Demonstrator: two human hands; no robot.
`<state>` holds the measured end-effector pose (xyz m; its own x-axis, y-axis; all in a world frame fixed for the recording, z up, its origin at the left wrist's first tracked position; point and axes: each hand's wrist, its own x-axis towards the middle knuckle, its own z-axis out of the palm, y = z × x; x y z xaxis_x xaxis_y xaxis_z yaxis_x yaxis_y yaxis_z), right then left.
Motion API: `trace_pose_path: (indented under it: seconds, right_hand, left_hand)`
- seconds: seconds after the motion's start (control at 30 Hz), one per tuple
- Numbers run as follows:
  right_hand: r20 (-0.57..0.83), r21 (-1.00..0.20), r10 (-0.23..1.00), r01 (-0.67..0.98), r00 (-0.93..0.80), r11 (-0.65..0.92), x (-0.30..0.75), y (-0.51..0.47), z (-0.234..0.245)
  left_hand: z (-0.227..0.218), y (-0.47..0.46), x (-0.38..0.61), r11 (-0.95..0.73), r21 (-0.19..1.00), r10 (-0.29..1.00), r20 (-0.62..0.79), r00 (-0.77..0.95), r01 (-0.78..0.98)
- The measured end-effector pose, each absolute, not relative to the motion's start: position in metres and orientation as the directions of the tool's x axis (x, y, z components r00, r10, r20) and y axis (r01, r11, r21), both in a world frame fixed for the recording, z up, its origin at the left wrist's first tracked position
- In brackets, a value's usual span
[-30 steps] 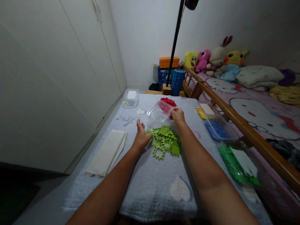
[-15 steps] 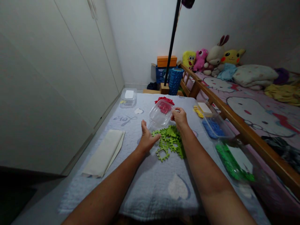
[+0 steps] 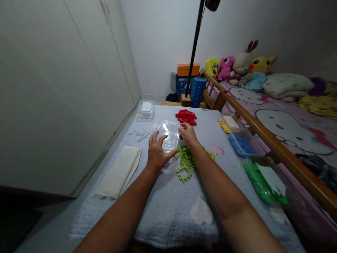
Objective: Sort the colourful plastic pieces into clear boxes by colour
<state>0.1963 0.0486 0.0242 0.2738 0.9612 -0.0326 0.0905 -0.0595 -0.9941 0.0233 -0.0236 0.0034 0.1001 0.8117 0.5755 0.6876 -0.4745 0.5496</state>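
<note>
Clear plastic tub (image 3: 172, 135) hangs tilted over the middle of the pale blue tablecloth (image 3: 168, 207), held between the person's two hands. Far to my left stand white wardrobe doors (image 3: 65, 88), and along that side of the table lies a folded cream cloth (image 3: 118, 172). Beyond it, near the back corner, sits a transparent box (image 3: 147, 116) with a white card and a little yellow in it.

Next comes the left hand (image 3: 159, 151), fingers and thumb spread wide around the tub's near left corner; I can't tell how firmly it touches. Across from it, the right hand (image 3: 188, 133) has the tub's right edge pinched between thumb and curled fingers. Behind the tub is a heap of red pieces (image 3: 186, 116). Nearer, partly hidden under the right forearm, lie light-green toothed pieces (image 3: 186, 153), loose on the cloth.

Over on the right, clear boxes line the table edge: yellow pieces (image 3: 223, 126) beside a pale block at the back, then blue pieces (image 3: 240, 144), then bright green pieces (image 3: 259, 182) with a white card. Past them runs the wooden bed rail (image 3: 246, 113).
</note>
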Motion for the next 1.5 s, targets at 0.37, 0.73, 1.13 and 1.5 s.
trace_pose_path:
  seconds: [0.37, 0.73, 1.13, 1.5]
  right_hand:
    - [0.258, -0.843, 0.929, 0.531, 0.267, 0.082, 0.203, 0.065, 0.021]
    - [0.275, -0.772, 0.943, 0.628, 0.189, 0.100, 0.204, 0.061, 0.036]
    - [0.140, -0.847, 0.981, 0.529, 0.138, 0.046, 0.211, 0.058, 0.046]
    - [0.119, -0.917, 0.990, 0.391, 0.075, 0.080, 0.206, 0.025, 0.023]
  left_hand:
    - [-0.003, -0.023, 0.024, -0.415, 0.565, 0.839, 0.542, 0.059, 0.713]
    - [-0.001, -0.025, 0.025, -0.426, 0.558, 0.837, 0.543, 0.076, 0.712]
    - [0.002, -0.026, 0.023, -0.451, 0.541, 0.824, 0.557, 0.098, 0.710]
    - [-0.003, -0.021, 0.023, -0.447, 0.554, 0.818, 0.571, 0.070, 0.702]
